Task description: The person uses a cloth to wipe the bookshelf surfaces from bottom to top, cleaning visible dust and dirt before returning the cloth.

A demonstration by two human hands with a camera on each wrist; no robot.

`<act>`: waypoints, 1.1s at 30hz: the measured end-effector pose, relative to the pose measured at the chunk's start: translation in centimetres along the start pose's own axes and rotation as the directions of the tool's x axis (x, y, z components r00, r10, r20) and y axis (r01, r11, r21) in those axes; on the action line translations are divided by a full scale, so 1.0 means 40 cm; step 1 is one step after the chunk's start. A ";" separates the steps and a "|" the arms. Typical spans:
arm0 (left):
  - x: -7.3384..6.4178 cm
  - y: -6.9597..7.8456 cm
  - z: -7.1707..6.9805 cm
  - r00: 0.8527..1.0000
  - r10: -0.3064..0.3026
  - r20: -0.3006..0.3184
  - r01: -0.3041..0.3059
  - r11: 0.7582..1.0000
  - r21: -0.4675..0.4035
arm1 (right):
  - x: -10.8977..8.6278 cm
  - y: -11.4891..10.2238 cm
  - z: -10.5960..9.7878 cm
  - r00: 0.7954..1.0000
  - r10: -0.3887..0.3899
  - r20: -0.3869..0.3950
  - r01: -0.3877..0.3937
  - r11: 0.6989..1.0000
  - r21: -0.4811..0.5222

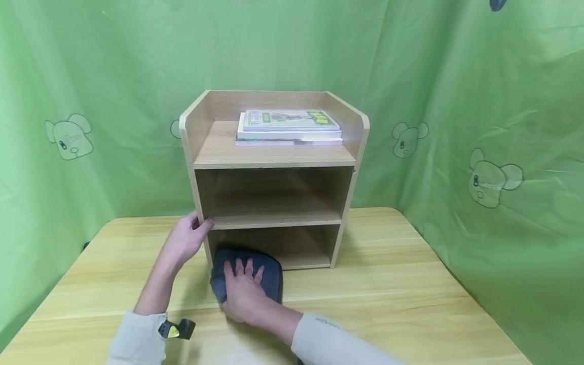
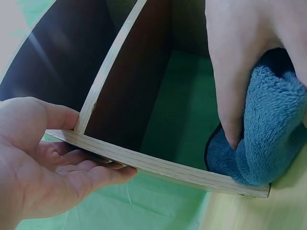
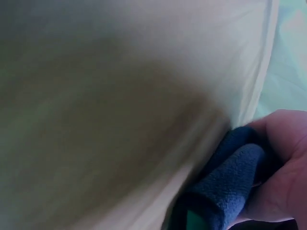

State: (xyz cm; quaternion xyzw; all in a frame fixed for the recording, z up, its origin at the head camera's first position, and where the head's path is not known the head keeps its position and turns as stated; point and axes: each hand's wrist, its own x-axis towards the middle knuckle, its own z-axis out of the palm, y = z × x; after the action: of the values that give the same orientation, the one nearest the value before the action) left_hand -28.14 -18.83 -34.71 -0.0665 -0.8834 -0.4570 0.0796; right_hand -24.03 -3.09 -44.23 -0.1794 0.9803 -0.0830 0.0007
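Note:
A small wooden shelf unit [image 1: 274,156] stands on the table with its open front toward me. My left hand [image 1: 182,241] grips its left side panel near the middle board, thumb on the front and fingers behind the panel. At the lower left corner, my right hand [image 1: 246,299] holds a dark blue plush cloth [image 1: 272,276], its fingers spread over the top. In the left wrist view the cloth [image 2: 273,124] is folded over the end of the side panel [image 2: 168,167]. The right wrist view shows the thumb bent against the bunched cloth [image 3: 235,177].
Several books [image 1: 292,134] lie stacked on the top shelf. Two lower compartments open below it. The light wooden table [image 1: 388,304] extends to both sides, with a green curtain [image 1: 292,45] printed with mouse-like heads around it.

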 end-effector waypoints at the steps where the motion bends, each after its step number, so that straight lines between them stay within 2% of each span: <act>1: -0.001 -0.001 -0.001 1.000 -0.001 -0.002 0.001 1.000 0.002 | 0.003 -0.003 0.000 1.000 0.004 -0.001 -0.004 1.000 -0.008; 8: -0.002 -0.004 -0.001 1.000 0.009 -0.014 -0.009 1.000 0.005 | 0.023 -0.010 -0.011 1.000 0.017 -0.003 -0.017 1.000 -0.006; 13: -0.002 -0.004 -0.003 1.000 0.008 -0.013 -0.008 1.000 0.011 | 0.026 -0.005 -0.022 1.000 0.007 0.013 -0.008 0.991 0.136; 17: -0.001 -0.002 -0.003 1.000 0.010 -0.009 -0.010 1.000 0.008 | 0.024 -0.002 -0.031 1.000 0.007 -0.008 -0.004 0.956 0.294; 21: -0.003 0.001 -0.002 1.000 0.013 -0.009 -0.013 1.000 0.008 | 0.020 0.000 -0.033 1.000 0.003 -0.028 0.010 0.901 0.433; 26: -0.004 -0.001 -0.001 1.000 0.015 -0.002 -0.015 1.000 0.007 | 0.020 0.002 -0.036 0.997 0.032 -0.066 0.014 0.800 0.600; 29: -0.004 -0.002 -0.002 1.000 0.019 0.000 -0.019 1.000 0.010 | 0.022 0.003 -0.044 0.996 0.056 -0.074 0.013 0.707 0.707; 33: -0.003 -0.003 -0.002 1.000 0.030 -0.008 -0.030 0.999 0.014 | 0.023 0.000 -0.068 0.992 0.116 -0.044 -0.033 0.588 0.808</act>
State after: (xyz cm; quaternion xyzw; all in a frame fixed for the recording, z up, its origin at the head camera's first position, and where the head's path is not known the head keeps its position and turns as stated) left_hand -28.05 -18.97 -34.80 -0.0772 -0.8851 -0.4499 0.0905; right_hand -24.97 -2.95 -41.51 -0.1143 0.8424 -0.5251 0.0402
